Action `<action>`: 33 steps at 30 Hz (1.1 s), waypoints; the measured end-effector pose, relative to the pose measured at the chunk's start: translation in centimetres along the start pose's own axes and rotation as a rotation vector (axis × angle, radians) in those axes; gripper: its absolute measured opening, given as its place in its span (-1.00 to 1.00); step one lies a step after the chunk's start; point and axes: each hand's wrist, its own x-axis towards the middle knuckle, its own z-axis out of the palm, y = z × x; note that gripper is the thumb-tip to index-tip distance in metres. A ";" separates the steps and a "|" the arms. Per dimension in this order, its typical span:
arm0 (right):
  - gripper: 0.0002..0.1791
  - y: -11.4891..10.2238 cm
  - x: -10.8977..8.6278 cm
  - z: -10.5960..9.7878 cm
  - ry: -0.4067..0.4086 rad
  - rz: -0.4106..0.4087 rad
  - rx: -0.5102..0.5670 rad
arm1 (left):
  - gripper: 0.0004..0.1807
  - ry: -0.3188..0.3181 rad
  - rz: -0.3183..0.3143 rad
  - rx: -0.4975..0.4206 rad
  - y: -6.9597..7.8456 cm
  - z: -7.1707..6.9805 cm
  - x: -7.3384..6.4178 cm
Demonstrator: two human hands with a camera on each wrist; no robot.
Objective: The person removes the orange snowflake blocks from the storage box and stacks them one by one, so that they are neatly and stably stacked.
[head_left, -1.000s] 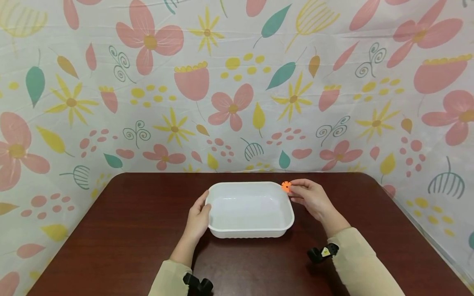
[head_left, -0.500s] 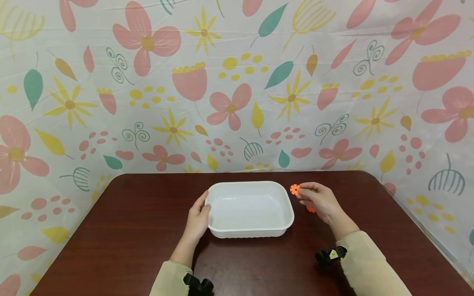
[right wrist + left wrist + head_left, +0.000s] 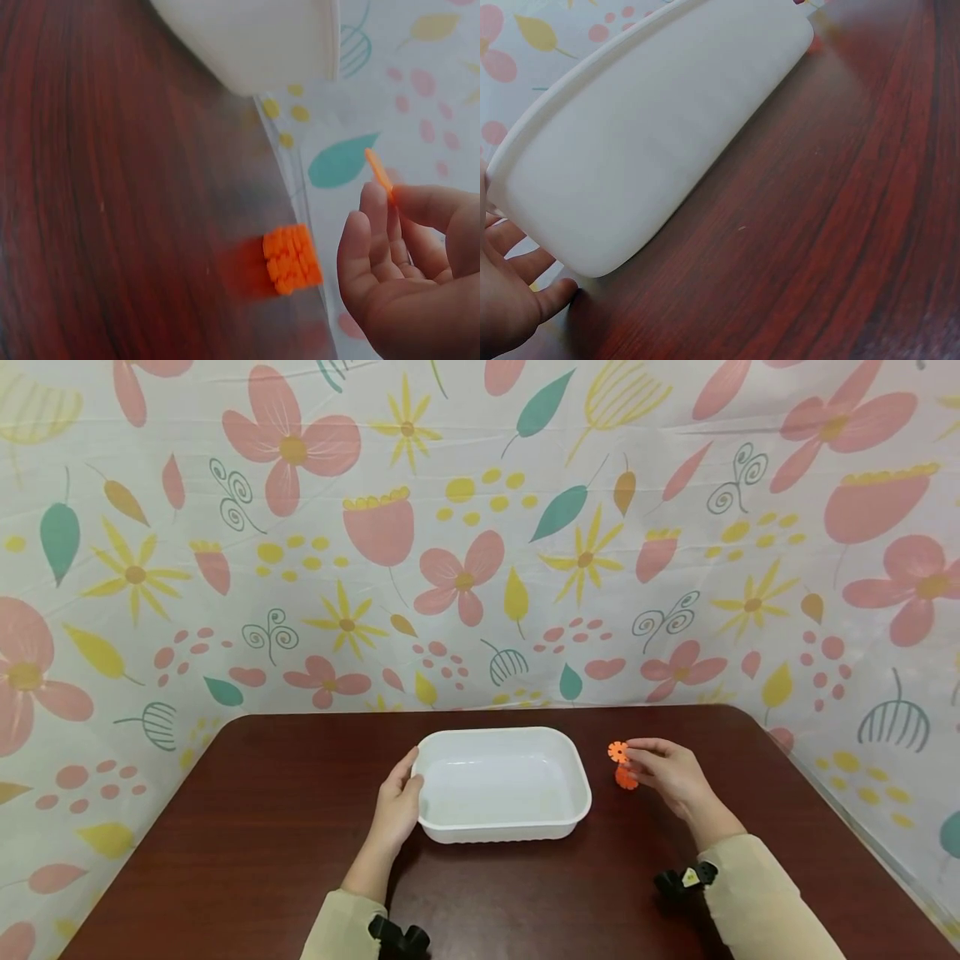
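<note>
A white rectangular basin sits on the table, its inside showing no contents in the head view. My left hand grips its left end, fingers along the outer wall. Between thumb and fingertips, my right hand pinches a flat orange snowflake disc with a notched rim; it appears edge-on in the right wrist view. Just below that hand, a short stack of matching orange discs stands on the table right of the basin. The right wrist view shows the stack apart from the fingers.
The dark red-brown wooden table has rounded far corners. A floral cloth hangs behind it and along its sides. Black cameras are strapped on both wrists, over beige sleeves.
My right hand has moved right, from the basin's right rim to above the orange stack, carrying the disc. The stack has come into view. My left hand stays on the basin.
</note>
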 end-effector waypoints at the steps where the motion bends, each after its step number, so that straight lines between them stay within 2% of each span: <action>1: -0.51 0.2 0.0 -0.2 0.000 -0.005 -0.006 | -0.49 0.000 -0.001 -0.001 0.0 0.0 0.0; 6: -0.50 0.9 0.1 -1.0 0.000 -0.014 -0.022 | -0.49 0.001 0.002 0.002 -0.1 0.1 0.1; 12: -0.54 1.3 0.2 -1.6 0.005 0.004 -0.045 | -0.48 -0.003 0.006 -0.010 -1.1 0.0 0.8; 19: -0.49 1.4 0.2 -1.6 0.002 0.025 -0.054 | -0.48 0.014 0.016 -0.012 -3.7 0.2 2.1; 23: -0.48 1.9 0.3 -1.7 0.002 0.030 -0.056 | -0.48 0.008 0.013 -0.007 -3.6 0.2 2.0; 30: -0.47 2.2 0.5 -1.7 0.017 0.049 -0.087 | -0.48 -0.003 0.000 -0.019 -1.7 0.0 1.1; 33: -0.46 2.2 0.5 -1.6 0.028 0.061 -0.127 | -0.48 -0.006 0.000 -0.017 -1.6 0.0 1.1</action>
